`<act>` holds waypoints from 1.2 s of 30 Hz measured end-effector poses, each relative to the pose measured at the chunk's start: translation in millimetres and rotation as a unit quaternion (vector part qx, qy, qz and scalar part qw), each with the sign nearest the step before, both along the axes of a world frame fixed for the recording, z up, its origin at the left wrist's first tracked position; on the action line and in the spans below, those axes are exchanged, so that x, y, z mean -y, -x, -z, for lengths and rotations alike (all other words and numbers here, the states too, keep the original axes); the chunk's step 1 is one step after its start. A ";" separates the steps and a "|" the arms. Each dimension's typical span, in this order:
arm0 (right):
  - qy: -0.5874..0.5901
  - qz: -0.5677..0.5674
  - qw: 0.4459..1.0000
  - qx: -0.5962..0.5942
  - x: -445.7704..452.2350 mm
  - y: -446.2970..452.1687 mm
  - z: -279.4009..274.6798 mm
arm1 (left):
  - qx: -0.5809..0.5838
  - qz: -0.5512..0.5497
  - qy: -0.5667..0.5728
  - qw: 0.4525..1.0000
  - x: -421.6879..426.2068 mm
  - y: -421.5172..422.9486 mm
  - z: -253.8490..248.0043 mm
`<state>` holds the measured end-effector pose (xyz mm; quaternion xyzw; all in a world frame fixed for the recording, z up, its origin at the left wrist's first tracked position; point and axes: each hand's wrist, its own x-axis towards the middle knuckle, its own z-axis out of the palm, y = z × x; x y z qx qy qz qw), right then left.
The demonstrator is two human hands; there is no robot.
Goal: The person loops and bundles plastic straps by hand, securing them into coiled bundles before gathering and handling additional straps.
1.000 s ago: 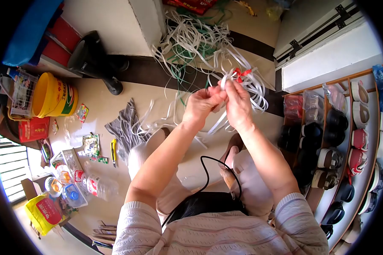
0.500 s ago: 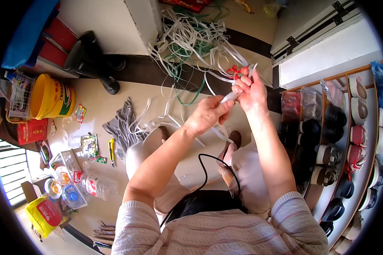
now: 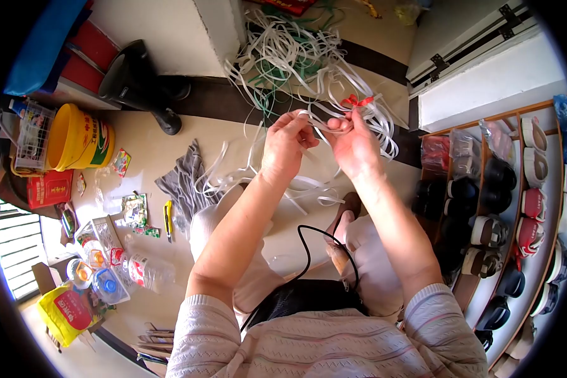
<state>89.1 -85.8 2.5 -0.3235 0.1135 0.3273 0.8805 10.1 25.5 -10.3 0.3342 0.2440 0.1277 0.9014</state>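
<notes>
A white plastic strap (image 3: 322, 126) runs between my two hands. My left hand (image 3: 286, 143) is closed, pinching the strap between thumb and fingers, with a short piece showing above the fingertips. Close beside it, my right hand (image 3: 354, 142) has its fingers curled round the strap. A red ribbon (image 3: 357, 101) shows just above the right fingertips; whether those fingers grip it too, I cannot tell. Beyond the hands lies a tangled heap of white and green straps (image 3: 290, 53), with loops hanging to the right of my right hand. Loose strap ends trail on the floor below.
Left on the floor are a grey cloth (image 3: 192, 176), a yellow box cutter (image 3: 167, 220), a yellow bucket (image 3: 75, 140), black boots (image 3: 132, 82) and plastic bottles (image 3: 146, 272). A shoe rack (image 3: 516, 252) stands at right. A black bag (image 3: 302, 301) rests at my lap.
My left hand has moved up and left, and my right hand slightly down and left. The gathered white strap between them is now spread thinner, and white loops now hang right of the right hand.
</notes>
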 end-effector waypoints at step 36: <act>0.175 -0.421 0.865 0.209 -2.9 39.6 -14.3 | 0.041 0.016 -0.004 0.999 -20.5 1.9 -15.1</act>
